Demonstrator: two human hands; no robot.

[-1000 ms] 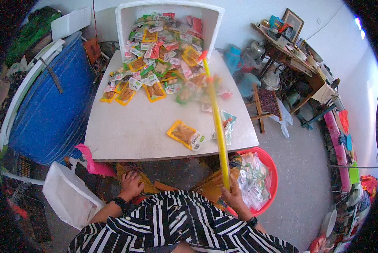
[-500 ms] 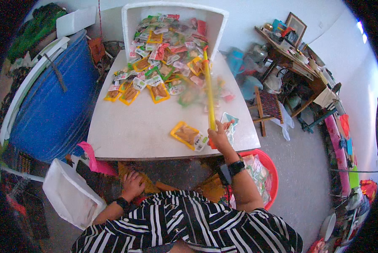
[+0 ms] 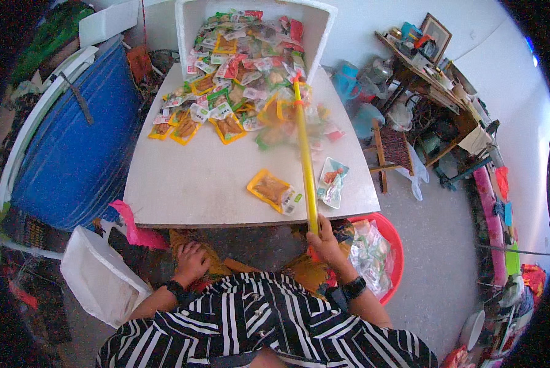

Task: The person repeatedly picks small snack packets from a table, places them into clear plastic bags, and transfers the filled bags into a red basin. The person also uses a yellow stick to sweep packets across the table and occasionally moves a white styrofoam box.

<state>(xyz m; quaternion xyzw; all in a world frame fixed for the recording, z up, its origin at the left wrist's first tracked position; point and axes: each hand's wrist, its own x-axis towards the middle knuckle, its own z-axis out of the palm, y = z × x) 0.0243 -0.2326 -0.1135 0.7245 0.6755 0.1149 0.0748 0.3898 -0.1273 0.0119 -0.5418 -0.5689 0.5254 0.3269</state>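
My right hand (image 3: 324, 244) grips a long yellow pole (image 3: 305, 156) near the table's front edge. The pole's red tip (image 3: 296, 78) reaches into a heap of food packets (image 3: 226, 92), spilling from an upright white foam box (image 3: 316, 37) onto the white table (image 3: 177, 178). Packets right of the tip look blurred or see-through. Two loose packets lie near the front: a yellow one (image 3: 273, 190) and a pale blue-white one (image 3: 332, 182). My left hand (image 3: 192, 262) rests below the table edge, holding nothing, fingers apart.
A red basin (image 3: 392, 257) of clear packets sits on the floor at right. A blue barrel (image 3: 66, 159), white foam box (image 3: 91, 276) and pink sheet (image 3: 137, 233) are at left. A wooden stool (image 3: 392, 153), cluttered desk (image 3: 434, 80) and rolled pink material (image 3: 490, 227) stand along the right.
My right hand moved forward over the table edge, then came partway back with the pole. The pole's tip stays at the heap. My left hand stays in place.
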